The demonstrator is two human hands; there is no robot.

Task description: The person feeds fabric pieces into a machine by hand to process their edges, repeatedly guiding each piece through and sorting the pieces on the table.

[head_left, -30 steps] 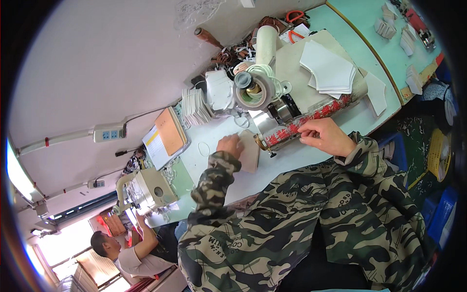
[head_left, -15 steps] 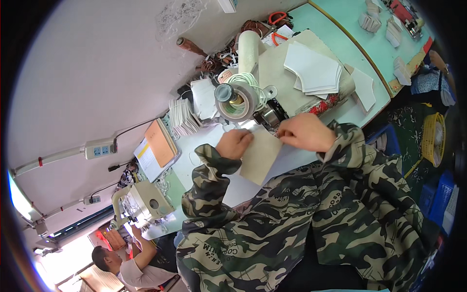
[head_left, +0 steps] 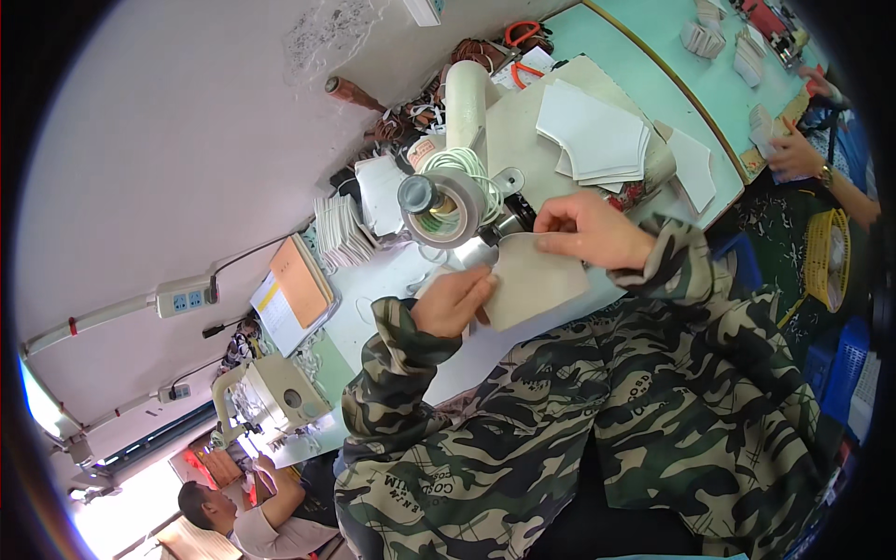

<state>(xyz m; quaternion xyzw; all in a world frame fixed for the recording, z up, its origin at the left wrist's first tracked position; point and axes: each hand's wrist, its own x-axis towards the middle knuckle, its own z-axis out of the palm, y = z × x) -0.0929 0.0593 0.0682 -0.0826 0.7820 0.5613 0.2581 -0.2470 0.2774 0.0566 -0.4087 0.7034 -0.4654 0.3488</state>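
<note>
A flat beige panel [head_left: 539, 287] with a curved edge is held between my two hands, in front of a cream machine [head_left: 465, 107]. My left hand [head_left: 453, 301] pinches its left edge between thumb and fingers. At the upper right edge, my right hand [head_left: 595, 231] grips the same panel with bent fingers. Just beyond the panel lies the machine's lit dark metal working head [head_left: 511, 220], partly hidden by my right hand and the panel. On the machine, a tape roll [head_left: 441, 207] and a coiled pale cable [head_left: 467, 166] sit above my hands.
White cut panels [head_left: 593, 131] are piled on the machine's bed to the right. A bundle of pale pieces [head_left: 341, 229] and notebooks [head_left: 303, 285] lie left. Orange-handled scissors [head_left: 525, 56] rest at the back. Another person's hand [head_left: 793, 154] shows far right; a second person [head_left: 252, 513] sits lower left.
The beige panel has turned and shifted right and slightly upward. My left hand has moved down along its edge; my right hand has moved slightly up. Another person's hands have appeared at right.
</note>
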